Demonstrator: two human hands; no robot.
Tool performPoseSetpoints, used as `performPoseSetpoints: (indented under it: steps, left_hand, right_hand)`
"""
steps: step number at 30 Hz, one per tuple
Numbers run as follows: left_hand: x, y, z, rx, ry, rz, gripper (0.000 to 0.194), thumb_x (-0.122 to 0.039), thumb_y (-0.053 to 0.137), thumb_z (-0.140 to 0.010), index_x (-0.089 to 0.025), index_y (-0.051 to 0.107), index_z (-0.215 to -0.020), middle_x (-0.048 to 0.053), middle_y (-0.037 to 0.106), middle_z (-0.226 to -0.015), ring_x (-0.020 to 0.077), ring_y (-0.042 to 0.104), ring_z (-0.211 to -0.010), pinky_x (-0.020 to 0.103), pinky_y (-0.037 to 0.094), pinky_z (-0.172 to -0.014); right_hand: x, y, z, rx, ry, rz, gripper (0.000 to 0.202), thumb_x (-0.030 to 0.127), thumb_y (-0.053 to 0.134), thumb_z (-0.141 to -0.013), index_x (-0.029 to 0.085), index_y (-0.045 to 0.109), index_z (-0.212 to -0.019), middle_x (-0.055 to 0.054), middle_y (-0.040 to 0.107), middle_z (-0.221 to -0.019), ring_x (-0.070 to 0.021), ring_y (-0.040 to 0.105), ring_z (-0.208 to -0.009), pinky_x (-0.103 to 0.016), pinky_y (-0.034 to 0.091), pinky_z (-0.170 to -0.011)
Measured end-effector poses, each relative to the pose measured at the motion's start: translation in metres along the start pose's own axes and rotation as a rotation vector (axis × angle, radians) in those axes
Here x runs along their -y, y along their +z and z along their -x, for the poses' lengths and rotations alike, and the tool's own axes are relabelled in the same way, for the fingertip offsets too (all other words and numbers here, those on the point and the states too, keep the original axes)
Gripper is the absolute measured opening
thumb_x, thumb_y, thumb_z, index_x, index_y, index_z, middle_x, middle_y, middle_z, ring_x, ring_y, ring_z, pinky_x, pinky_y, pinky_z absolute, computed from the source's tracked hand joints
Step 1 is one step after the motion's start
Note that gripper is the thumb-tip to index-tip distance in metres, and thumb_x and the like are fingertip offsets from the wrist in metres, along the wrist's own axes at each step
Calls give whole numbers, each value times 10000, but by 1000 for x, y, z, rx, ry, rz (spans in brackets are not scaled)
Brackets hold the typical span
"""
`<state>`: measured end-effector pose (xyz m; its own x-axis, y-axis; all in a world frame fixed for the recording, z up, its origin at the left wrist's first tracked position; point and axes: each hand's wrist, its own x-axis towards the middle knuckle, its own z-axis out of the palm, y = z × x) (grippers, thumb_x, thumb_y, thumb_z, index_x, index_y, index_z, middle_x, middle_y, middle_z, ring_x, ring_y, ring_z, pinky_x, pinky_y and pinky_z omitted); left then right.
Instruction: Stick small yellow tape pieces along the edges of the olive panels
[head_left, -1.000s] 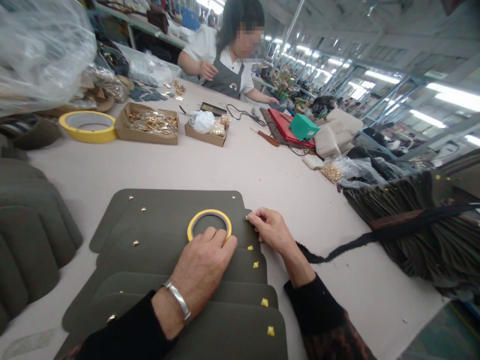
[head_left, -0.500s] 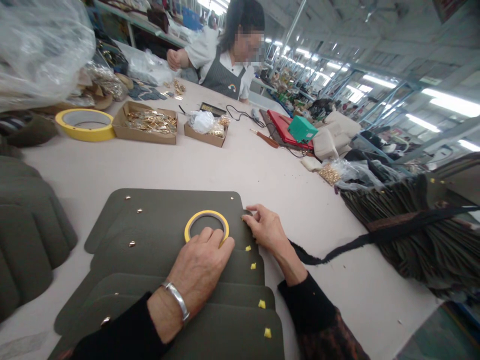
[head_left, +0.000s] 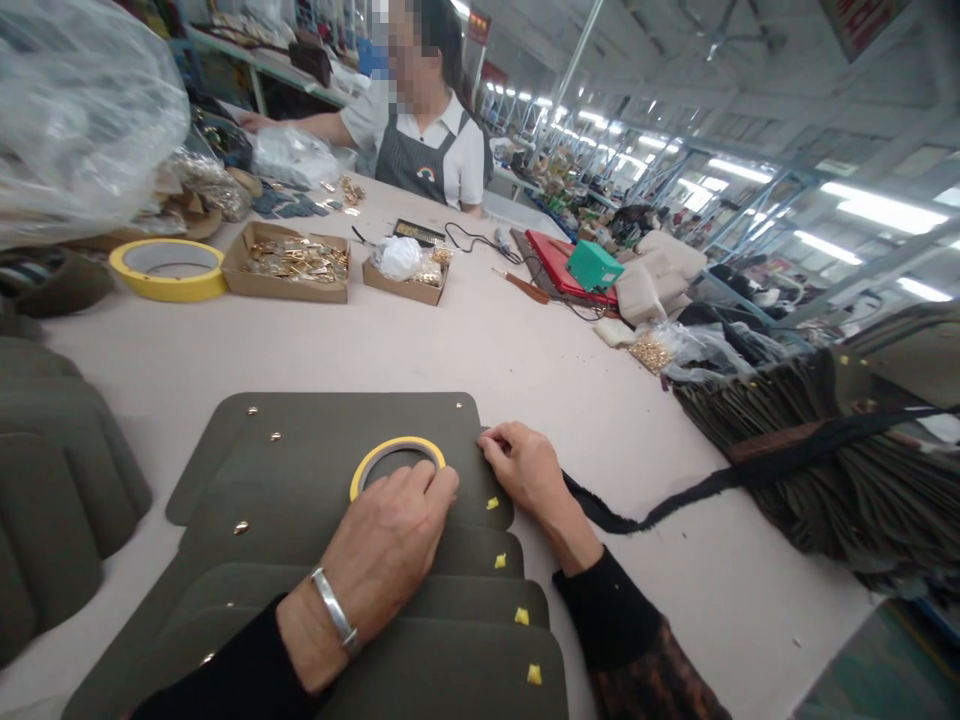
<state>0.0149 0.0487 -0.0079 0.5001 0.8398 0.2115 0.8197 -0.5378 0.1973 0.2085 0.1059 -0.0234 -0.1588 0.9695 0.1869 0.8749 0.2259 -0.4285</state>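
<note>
My left hand (head_left: 390, 540) holds a roll of yellow tape (head_left: 409, 441) above the overlapping dark green panels (head_left: 330, 425); its fingers curl over the near side of the ring. At the panels' right edge, my right hand (head_left: 529, 475) has thumb and fingertips pinched together by an upper corner. What lies between those fingertips is hidden. Small yellow tape bits (head_left: 500, 561) stick in a row along the panels' right side. Shiny metal studs (head_left: 241, 528) dot the left side.
A larger yellow tape roll (head_left: 169, 287), a box of metal parts (head_left: 285, 285) and a smaller box (head_left: 405, 285) stand behind. Dark green pieces are stacked left (head_left: 60, 470) and bundled right (head_left: 780, 470) with a black strip (head_left: 675, 510). A co-worker (head_left: 427, 150) sits across the table.
My right fingers have drawn together from a looser spread at the panel edge. The tape roll and my left hand have shifted slightly left. The co-worker has turned and reached left.
</note>
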Motion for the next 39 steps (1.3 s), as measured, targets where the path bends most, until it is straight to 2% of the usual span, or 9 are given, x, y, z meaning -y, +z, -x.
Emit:
performPoseSetpoints:
  steps: [6,10,14,22,26,29,32,34,39]
  left_hand:
    - [8,-1,2,-213,34,138,229,-185,345,-973,-185,574,-983,38,621,-831,176,621,-783,295,496,-684]
    - [15,4,3,-290,83,232,278,-201,394,-974,-201,512,-1226,40,685,-973,147,666,-858,246,531,-751]
    - [15,6,3,-339,88,233,461,-225,426,-971,-175,325,-1418,78,673,-1179,145,676,-974,226,535,-826]
    - [12,9,2,-350,51,214,421,-273,426,-976,-157,342,-1372,78,707,-1119,156,714,-864,232,559,-743]
    - [10,6,3,-361,77,242,328,-237,404,-979,-167,410,-1299,80,693,-1134,149,695,-933,223,542,-796]
    - [11,2,2,-305,69,271,213,-207,396,-973,-195,507,-1154,36,703,-1011,135,688,-864,214,535,-732]
    - [13,-1,2,-237,35,253,180,-207,388,-972,-211,568,-973,4,668,-826,131,659,-722,224,514,-644]
    - [13,-3,3,-237,31,237,199,-206,389,-970,-209,582,-921,2,640,-772,132,640,-694,229,499,-630]
    - [7,-6,6,-372,97,238,172,-178,427,-951,-186,587,-888,3,608,-735,130,599,-666,236,468,-613]
  right_hand:
    - [9,-25,11,332,-28,-161,130,201,611,-805,201,710,-721,13,684,-647,-131,598,-589,-232,415,-567]
    - [18,-29,20,146,-55,-416,146,200,585,-846,193,725,-886,-22,726,-807,-148,648,-713,-253,479,-667]
    - [28,-25,24,27,-260,-534,171,150,563,-861,192,693,-964,-41,711,-895,-147,643,-795,-272,499,-744]
    - [36,-16,27,-48,-460,-422,140,154,533,-896,193,662,-934,-77,684,-902,-156,635,-836,-274,512,-762]
    - [34,-11,28,-110,-508,-341,132,142,515,-875,209,629,-870,-45,679,-803,-151,622,-740,-268,498,-698]
    - [35,-10,30,-169,-521,-286,140,113,508,-839,206,607,-806,-31,658,-724,-146,597,-663,-263,477,-639]
    - [42,-10,33,-186,-477,-263,155,105,506,-809,209,613,-767,-23,659,-696,-141,597,-639,-257,468,-620]
    - [48,-10,33,-174,-366,-306,147,118,522,-782,209,625,-729,-9,654,-663,-132,594,-605,-245,462,-590]
    - [41,-6,18,-8,193,-686,82,215,582,-747,174,623,-690,17,621,-556,-115,588,-482,-216,470,-486]
